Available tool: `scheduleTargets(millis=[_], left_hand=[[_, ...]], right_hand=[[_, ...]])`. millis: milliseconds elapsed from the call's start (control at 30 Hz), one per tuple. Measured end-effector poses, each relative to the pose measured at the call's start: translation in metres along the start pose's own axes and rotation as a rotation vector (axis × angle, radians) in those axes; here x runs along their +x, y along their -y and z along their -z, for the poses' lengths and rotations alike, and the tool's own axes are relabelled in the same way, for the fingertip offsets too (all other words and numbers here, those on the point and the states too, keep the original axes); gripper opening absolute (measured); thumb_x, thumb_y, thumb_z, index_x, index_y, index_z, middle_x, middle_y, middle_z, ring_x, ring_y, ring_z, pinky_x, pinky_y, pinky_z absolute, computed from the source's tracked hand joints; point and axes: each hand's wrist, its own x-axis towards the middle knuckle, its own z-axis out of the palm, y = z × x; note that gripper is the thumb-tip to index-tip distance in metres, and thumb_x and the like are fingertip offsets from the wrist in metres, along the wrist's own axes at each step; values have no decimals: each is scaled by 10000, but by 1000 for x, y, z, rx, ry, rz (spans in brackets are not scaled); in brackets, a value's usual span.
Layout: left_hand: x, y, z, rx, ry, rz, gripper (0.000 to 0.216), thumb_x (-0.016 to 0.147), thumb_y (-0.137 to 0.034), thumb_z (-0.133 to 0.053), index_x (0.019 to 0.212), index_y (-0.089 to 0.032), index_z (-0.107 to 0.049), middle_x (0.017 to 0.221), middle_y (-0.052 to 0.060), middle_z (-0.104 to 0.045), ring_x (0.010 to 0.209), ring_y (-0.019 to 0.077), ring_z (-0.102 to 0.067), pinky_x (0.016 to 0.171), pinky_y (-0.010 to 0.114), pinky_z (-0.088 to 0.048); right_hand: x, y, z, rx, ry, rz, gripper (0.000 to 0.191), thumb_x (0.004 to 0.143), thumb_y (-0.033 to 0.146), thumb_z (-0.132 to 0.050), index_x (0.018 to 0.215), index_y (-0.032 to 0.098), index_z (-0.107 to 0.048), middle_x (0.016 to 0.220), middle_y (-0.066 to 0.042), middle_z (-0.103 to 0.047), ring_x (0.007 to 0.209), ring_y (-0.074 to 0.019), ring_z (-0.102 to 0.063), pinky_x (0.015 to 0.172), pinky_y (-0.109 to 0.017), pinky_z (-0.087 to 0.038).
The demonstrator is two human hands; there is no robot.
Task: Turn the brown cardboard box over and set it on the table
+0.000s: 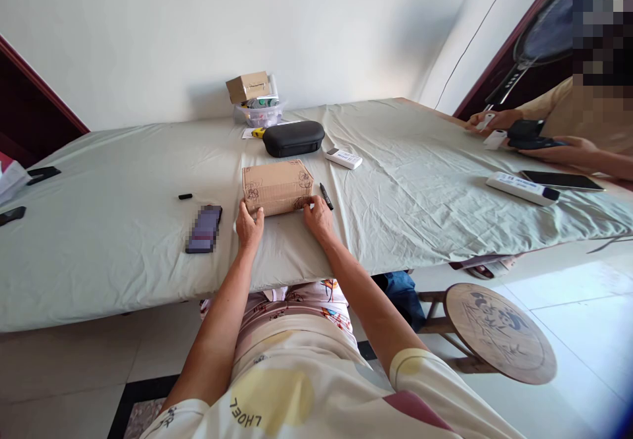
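Note:
A brown cardboard box (277,182) with dark line drawings near its corners rests on the cloth-covered table before me. At its near left corner, my left hand (250,225) grips it, thumb on the front face. My right hand (318,218) has its fingers bent and closed on the near right corner. Just right of the box lies a black marker (326,196), close to my right hand. Its black cap (185,196) appears to be the small piece off to the left. A phone (204,229) with a blurred screen lies left of my left hand.
Behind the box sit a black zip case (293,138), a white device (344,158) and a plastic basket (260,113) topped by a small carton (247,87). Another person at the right holds dark and white items. A wooden stool (499,333) stands below the table edge (123,304).

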Motion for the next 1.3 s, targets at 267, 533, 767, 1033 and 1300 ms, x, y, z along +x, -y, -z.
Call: scheduleTargets(millis=[267, 533, 767, 1033, 1300], left_hand=[[-3, -3, 14, -224, -223, -249, 639, 1023, -650, -365, 1357, -153, -587, 1319, 208, -698, 1191, 281, -699, 1057, 412, -538], [0, -1, 7, -229, -147, -157, 532, 999, -532, -457, 1346, -149, -580, 1263, 209, -704, 1154, 273, -700, 896, 361, -594], [6, 12, -2, -85, -24, 2, 421, 904, -326, -565, 1279, -135, -592, 1218, 213, -717, 1161, 328, -701, 991, 462, -576], [6, 21, -6, -11, -33, -17, 311, 885, -303, -665, 1172, -189, -638, 1119, 156, -754, 1048, 311, -737, 952, 454, -590], [7, 15, -2, -19, 18, 46, 360, 861, -209, -651, 1215, -142, -639, 1157, 185, -742, 1098, 329, -725, 1004, 494, -564]], right_hand=[[-2, -6, 6, 432, -342, 226, 461, 1023, 459, -387, 1382, 219, -550, 1244, -138, -696, 1089, -239, -678, 937, -409, -550], [4, -10, 2, 451, -306, 228, 401, 986, 420, -428, 1257, 190, -613, 1182, -144, -693, 1064, -245, -678, 947, -419, -564], [8, -13, -9, 160, -38, 46, 367, 907, 263, -535, 1251, 163, -619, 1213, -166, -706, 1053, -278, -687, 973, -431, -551], [8, -21, -11, 30, 32, 66, 402, 953, 304, -551, 1330, 185, -622, 1171, -161, -732, 1040, -296, -689, 931, -435, -550], [9, -22, -11, 46, 10, 74, 409, 944, 303, -546, 1323, 172, -626, 1152, -169, -738, 1003, -298, -689, 918, -435, -540]])
